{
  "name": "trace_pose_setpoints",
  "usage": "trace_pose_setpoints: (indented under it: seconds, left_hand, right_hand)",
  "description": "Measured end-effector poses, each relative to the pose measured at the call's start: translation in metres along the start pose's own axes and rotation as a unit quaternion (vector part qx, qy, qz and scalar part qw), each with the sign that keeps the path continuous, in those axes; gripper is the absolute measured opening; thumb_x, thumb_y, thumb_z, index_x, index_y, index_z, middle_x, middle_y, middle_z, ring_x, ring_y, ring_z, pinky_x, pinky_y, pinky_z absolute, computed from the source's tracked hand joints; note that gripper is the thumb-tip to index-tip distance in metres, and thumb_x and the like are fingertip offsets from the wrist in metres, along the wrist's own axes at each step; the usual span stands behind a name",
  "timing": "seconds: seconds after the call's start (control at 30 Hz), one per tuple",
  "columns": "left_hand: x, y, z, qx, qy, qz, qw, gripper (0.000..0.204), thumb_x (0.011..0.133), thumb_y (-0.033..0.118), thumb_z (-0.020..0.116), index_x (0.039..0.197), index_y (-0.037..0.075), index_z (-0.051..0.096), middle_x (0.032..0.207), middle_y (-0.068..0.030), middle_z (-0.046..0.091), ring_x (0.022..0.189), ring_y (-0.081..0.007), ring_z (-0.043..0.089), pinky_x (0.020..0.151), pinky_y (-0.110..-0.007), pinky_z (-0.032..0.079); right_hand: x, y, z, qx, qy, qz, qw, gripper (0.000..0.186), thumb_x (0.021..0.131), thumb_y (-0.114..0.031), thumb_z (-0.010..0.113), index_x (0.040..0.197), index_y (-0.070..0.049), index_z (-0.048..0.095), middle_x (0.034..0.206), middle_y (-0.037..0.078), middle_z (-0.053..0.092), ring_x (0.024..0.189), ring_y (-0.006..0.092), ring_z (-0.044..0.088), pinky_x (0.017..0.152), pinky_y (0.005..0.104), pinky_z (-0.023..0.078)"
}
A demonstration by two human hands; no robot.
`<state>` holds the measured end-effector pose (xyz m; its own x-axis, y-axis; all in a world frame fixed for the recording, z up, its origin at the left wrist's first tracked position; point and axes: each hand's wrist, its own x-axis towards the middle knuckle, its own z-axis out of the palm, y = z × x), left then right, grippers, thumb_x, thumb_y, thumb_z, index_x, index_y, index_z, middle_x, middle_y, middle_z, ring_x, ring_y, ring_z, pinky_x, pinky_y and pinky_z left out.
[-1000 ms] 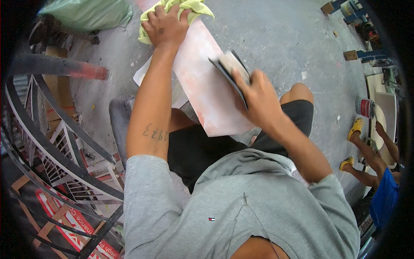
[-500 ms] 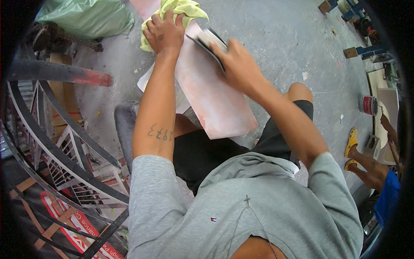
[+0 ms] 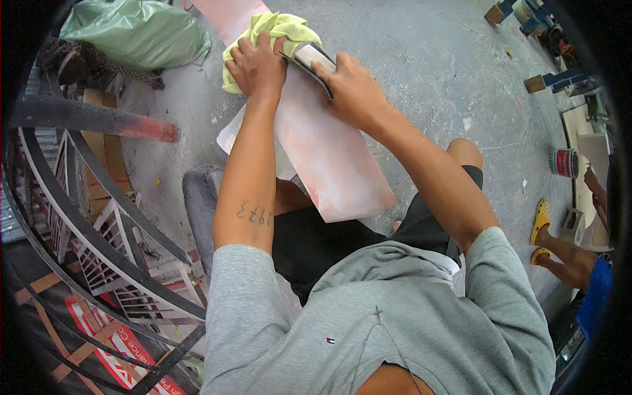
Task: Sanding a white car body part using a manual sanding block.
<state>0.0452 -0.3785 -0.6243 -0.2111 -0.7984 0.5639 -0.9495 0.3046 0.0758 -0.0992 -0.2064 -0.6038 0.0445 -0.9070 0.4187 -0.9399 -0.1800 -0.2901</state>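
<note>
A long pale board (image 3: 336,171) with patchy pink and white coating slants over my lap. At its upper part, my left hand (image 3: 260,69) grips a crumpled yellow cloth (image 3: 289,26) against it, fingers bent over the fabric. My right hand (image 3: 352,89) is closed on a sanding block (image 3: 311,60), light on top with a dark lower layer, resting on the board just right of the cloth and close to my left thumb. A white sheet or panel (image 3: 230,131) shows beneath the board on the left.
Dark curved metal railing (image 3: 79,217) and a pipe (image 3: 99,118) stand left. A green plastic bag (image 3: 131,29) and cardboard (image 3: 102,164) lie beyond. A person (image 3: 566,260) in yellow clogs works at right by a paint can (image 3: 563,162). Blue wooden pieces (image 3: 559,82) are at upper right.
My right hand has slid the block up the board toward the cloth. My left hand appears slightly lower in view, still on the cloth. The co-worker's legs have shifted a little.
</note>
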Motion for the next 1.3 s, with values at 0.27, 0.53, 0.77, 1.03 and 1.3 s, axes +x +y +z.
trace_pose_setpoints:
  seconds: [0.27, 0.53, 0.77, 1.03, 1.3]
  left_hand:
    - [0.017, -0.023, 0.001, -0.025, -0.018, 0.095, 0.995, 0.047, 0.095, 0.062, 0.058, 0.119, 0.025, 0.075, 0.113, -0.0084, 0.067, 0.109, -0.0318, 0.062, 0.095, -0.048, 0.043]
    - [0.011, -0.013, 0.004, -0.017, 0.037, 0.053, 0.998, 0.042, 0.098, 0.056, 0.057, 0.107, 0.019, 0.075, 0.108, -0.0117, 0.069, 0.109, -0.0335, 0.061, 0.097, -0.048, 0.043]
    - [0.011, -0.015, 0.006, -0.023, 0.051, 0.065, 0.996, 0.042, 0.098, 0.055, 0.057, 0.107, 0.019, 0.075, 0.111, -0.013, 0.068, 0.107, -0.0345, 0.062, 0.096, -0.048, 0.043]
    - [0.011, -0.013, 0.007, 0.007, 0.045, 0.065, 0.997, 0.05, 0.099, 0.061, 0.051, 0.116, 0.02, 0.074, 0.109, -0.0121, 0.068, 0.106, -0.0335, 0.062, 0.092, -0.049, 0.045]
    - [0.012, -0.014, 0.01, 0.015, 0.071, 0.072, 0.995, 0.043, 0.096, 0.057, 0.057, 0.11, 0.02, 0.076, 0.105, -0.0126, 0.068, 0.104, -0.0341, 0.063, 0.093, -0.048, 0.044]
  right_hand:
    - [-0.092, 0.003, -0.022, 0.041, -0.103, -0.027, 0.993, 0.075, 0.073, -0.006, 0.074, 0.145, -0.015, 0.054, 0.103, 0.02, 0.053, 0.097, 0.0394, 0.057, 0.081, 0.0472, 0.049]
    - [-0.024, 0.026, 0.013, 0.006, -0.007, -0.061, 0.998, 0.076, 0.073, -0.006, 0.075, 0.145, -0.02, 0.055, 0.103, 0.018, 0.053, 0.094, 0.0374, 0.058, 0.078, 0.0464, 0.05]
    - [-0.064, 0.012, -0.014, 0.026, -0.079, -0.046, 0.995, 0.078, 0.072, -0.007, 0.076, 0.146, -0.017, 0.053, 0.1, 0.019, 0.052, 0.089, 0.0378, 0.056, 0.075, 0.0464, 0.049]
    - [-0.08, 0.019, -0.027, 0.046, -0.085, -0.058, 0.994, 0.084, 0.07, -0.005, 0.077, 0.149, -0.021, 0.054, 0.1, 0.018, 0.053, 0.088, 0.0368, 0.056, 0.077, 0.0448, 0.047]
    - [-0.036, -0.001, -0.03, 0.046, -0.06, -0.047, 0.996, 0.069, 0.073, -0.004, 0.073, 0.14, -0.014, 0.058, 0.1, 0.019, 0.054, 0.091, 0.0391, 0.059, 0.076, 0.0475, 0.049]
